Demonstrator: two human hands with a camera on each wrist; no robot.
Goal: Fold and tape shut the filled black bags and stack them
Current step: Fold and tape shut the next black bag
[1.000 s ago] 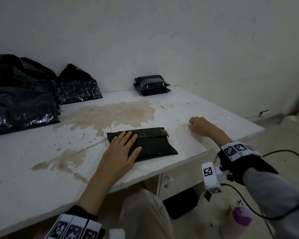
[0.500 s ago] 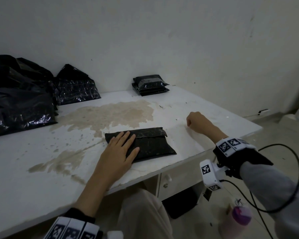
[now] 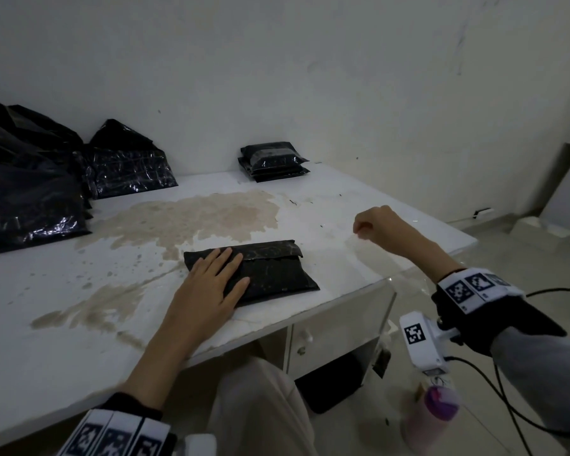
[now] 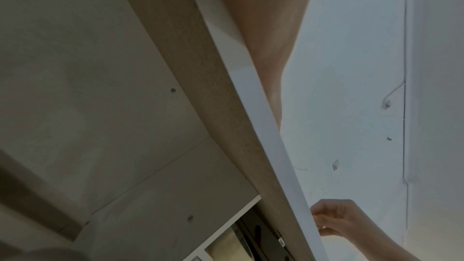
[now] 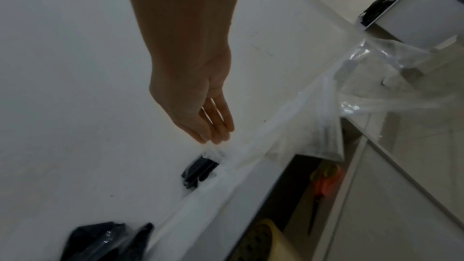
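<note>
the folded black bag (image 3: pixel 264 274) lies flat near the front edge of the white table (image 3: pixel 359 192). the left hand (image 3: pixel 211 287) presses on its left half, fingers straight and slightly spread. the right hand (image 3: pixel 380 225) hovers well to the bag's right, fingertips pinching a strip of clear tape (image 5: pixel 263 136) — thin, glossy, wrinkled. the bag is matte and rectangular, its top flap folded over. a stack of sealed bags (image 3: pixel 272 161) sits by the wall.

The right hand (image 5: pixel 198 94) pinches a strip of clear tape (image 5: pixel 283 126) above the white worktop (image 5: pixel 75 86). The tape stretches toward the worktop edge.
</note>
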